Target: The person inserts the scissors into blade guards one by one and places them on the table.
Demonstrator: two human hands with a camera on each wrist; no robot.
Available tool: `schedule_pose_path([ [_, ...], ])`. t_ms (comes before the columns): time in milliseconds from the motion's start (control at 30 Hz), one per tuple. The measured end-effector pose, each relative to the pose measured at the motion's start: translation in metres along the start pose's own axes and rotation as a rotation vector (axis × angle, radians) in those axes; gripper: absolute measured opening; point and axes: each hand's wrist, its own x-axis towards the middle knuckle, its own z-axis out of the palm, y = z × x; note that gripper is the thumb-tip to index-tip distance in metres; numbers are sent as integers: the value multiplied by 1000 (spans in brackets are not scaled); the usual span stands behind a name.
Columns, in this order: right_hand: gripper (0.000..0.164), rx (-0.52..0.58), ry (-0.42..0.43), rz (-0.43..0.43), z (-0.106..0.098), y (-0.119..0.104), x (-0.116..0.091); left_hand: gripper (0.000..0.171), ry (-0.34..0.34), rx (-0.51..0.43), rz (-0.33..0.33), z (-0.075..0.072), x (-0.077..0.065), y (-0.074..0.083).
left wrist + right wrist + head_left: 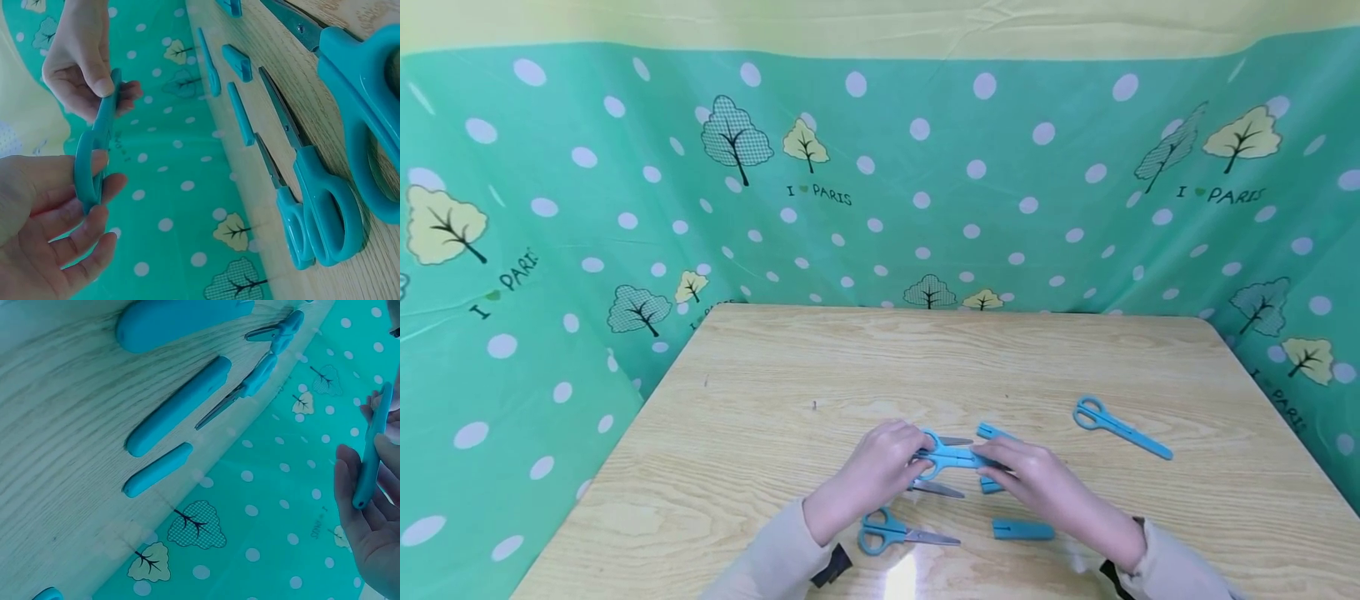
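My left hand (883,458) pinches the looped handle of a pair of blue scissors (946,457), held up over the table. From the other end, my right hand (1030,471) grips the blue sheath (370,472) between thumb and fingers. Handle and sheath line up, and the blades are hidden inside. Below the hands lie three unsheathed scissors: a near pair (883,532), a middle pair (940,488) partly behind the left hand, and a far pair (957,441). In the left wrist view their handles (328,212) show plainly.
Three loose blue sheaths lie by the right hand: a near one (1022,530), a middle one (990,485) and a far one (994,431). Sheathed scissors (1123,429) rest farther right. A green patterned curtain (917,167) hangs round the wooden table (760,358).
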Motion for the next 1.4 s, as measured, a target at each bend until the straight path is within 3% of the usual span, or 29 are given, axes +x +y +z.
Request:
schedule_pose_path([
  [200,32,-12,-5,20,-1,0,-2,15,-12,-22,-25,1,0,0],
  [500,30,-8,-25,72,-3,2,-6,13,62,-17,35,2,-2,-3],
  [867,26,-22,6,118,-7,13,-10,13,117,-136,71,0,-7,-10],
  [1200,24,-37,-34,226,-10,29,-12,16,114,-136,52,-2,-12,-18],
  [1400,22,-19,-81,308,-12,39,-13,16,94,-162,-3,-1,-18,-25],
])
